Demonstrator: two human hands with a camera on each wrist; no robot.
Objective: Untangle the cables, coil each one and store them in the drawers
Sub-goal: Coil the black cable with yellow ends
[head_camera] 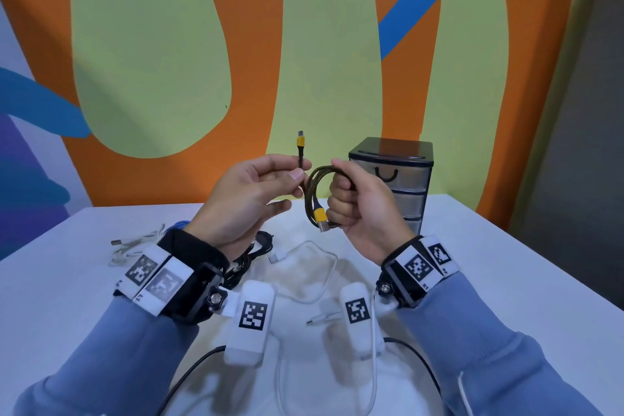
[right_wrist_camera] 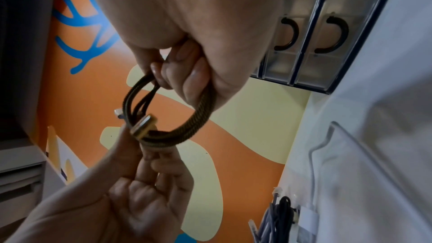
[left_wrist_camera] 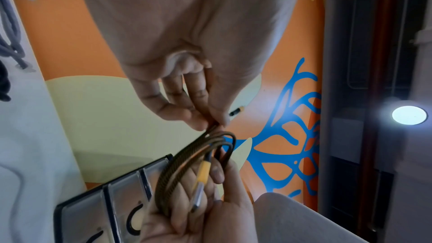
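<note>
The brown and yellow braided cable [head_camera: 312,191] is up in the air between both hands, over the white counter [head_camera: 489,267]. It looks light, bendy and a bit springy, so its loops could pop open. The right hand [head_camera: 358,209] is curled tight around the coiled loops. The left hand [head_camera: 250,192] pinches the loose end just below the yellow plug. The dark plastic drawer box [head_camera: 391,179] stands far right.

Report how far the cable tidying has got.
Done: the braided cable is mostly coiled, its loops gripped by the right hand. In hand: the left hand pinches its free end. Left: the white cable and black cable lie loose on the table; the drawers look closed.
</note>
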